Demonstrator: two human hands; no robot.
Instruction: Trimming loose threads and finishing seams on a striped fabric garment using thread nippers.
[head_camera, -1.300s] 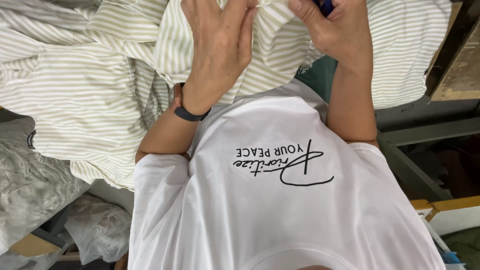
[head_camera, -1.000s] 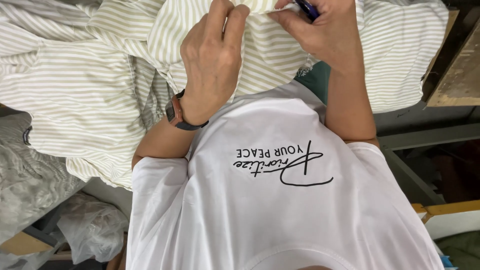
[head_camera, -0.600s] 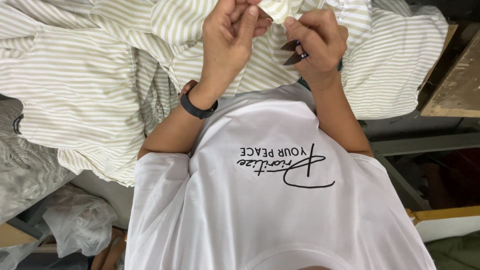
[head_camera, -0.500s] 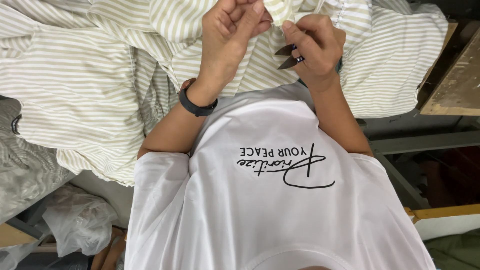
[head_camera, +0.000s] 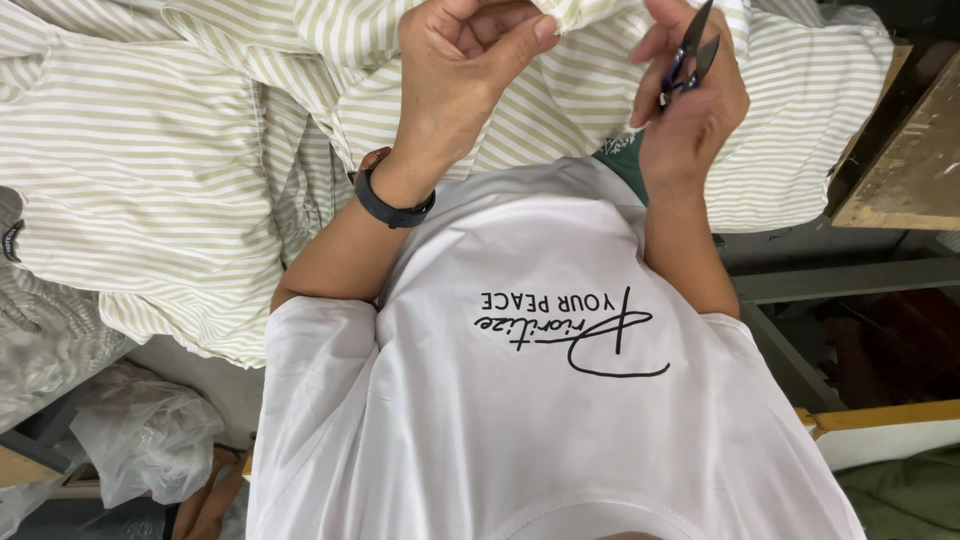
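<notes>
Snips (head_camera: 692, 52) now raised, striped fabric (head_camera: 150, 190) bunched

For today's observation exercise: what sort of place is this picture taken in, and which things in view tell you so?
Probably a garment workshop or sewing room. Striped fabric pieces lie heaped across the worktop, the right hand holds small thread snips while the left hand pinches a fabric edge, and clear plastic bags sit below.

Bright, even overhead light; soft shadows, no glare; sharp focus throughout.
</notes>
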